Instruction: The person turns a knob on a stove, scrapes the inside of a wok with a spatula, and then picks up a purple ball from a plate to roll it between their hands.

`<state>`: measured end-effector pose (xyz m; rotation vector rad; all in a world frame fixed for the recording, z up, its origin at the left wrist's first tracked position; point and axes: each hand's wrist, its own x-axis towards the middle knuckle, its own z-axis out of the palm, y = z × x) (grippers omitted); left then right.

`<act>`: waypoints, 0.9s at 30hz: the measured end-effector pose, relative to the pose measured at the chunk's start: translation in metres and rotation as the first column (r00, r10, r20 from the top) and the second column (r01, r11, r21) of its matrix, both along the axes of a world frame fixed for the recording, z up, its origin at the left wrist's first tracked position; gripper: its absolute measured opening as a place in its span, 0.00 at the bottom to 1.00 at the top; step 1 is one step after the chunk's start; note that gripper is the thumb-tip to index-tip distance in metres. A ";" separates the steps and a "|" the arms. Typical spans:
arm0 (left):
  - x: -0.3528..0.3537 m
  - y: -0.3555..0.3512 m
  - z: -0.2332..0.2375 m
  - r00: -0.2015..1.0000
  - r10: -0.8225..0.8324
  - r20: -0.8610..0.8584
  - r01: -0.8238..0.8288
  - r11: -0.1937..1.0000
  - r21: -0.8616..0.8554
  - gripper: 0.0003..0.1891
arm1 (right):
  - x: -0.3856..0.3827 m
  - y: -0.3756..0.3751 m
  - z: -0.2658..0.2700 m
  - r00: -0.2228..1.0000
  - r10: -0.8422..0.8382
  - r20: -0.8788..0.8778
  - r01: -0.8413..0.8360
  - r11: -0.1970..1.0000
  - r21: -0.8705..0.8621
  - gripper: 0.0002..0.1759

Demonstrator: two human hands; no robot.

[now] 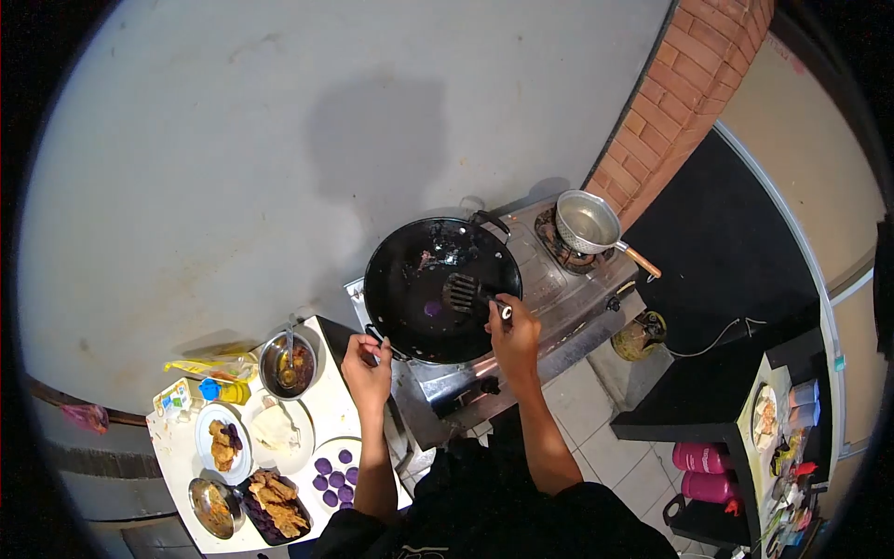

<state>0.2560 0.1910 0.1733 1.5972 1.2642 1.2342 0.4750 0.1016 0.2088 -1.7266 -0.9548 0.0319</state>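
A black wok (400,256) sits on the gas stove, with a wet sheen and a small reddish scrap inside. My right hand (515,337) is closed around the handle of a black slotted turner (463,292), whose head is inside the wok. Beside the turner lies one round purple piece (432,308) on the wok's bottom. At the wok's near left rim, my left hand (367,365) pinches the side handle (375,333), fingers partly covering it.
Right of the wok, a saucepan (588,224) stands on the second burner, its wooden handle (643,263) sticking out. On the left table (337,391) are a plate of purple balls (336,481), a metal bowl with a ladle (288,366), fried food (277,503) and a white plate (240,470).
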 end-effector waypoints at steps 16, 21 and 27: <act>-0.002 -0.002 0.008 0.999 -0.005 -0.043 0.004 1.000 -0.019 0.10 | -0.010 -0.008 -0.010 0.996 -0.038 -0.080 0.039 0.999 0.018 0.12; -0.001 -0.002 0.005 0.999 0.003 -0.043 -0.004 1.000 -0.007 0.10 | -0.016 -0.010 -0.003 0.998 -0.001 -0.064 0.007 0.996 0.089 0.11; 0.001 -0.004 0.006 0.999 0.014 -0.035 -0.013 1.000 0.013 0.10 | -0.032 -0.014 0.011 0.993 0.075 -0.091 -0.063 0.990 0.123 0.09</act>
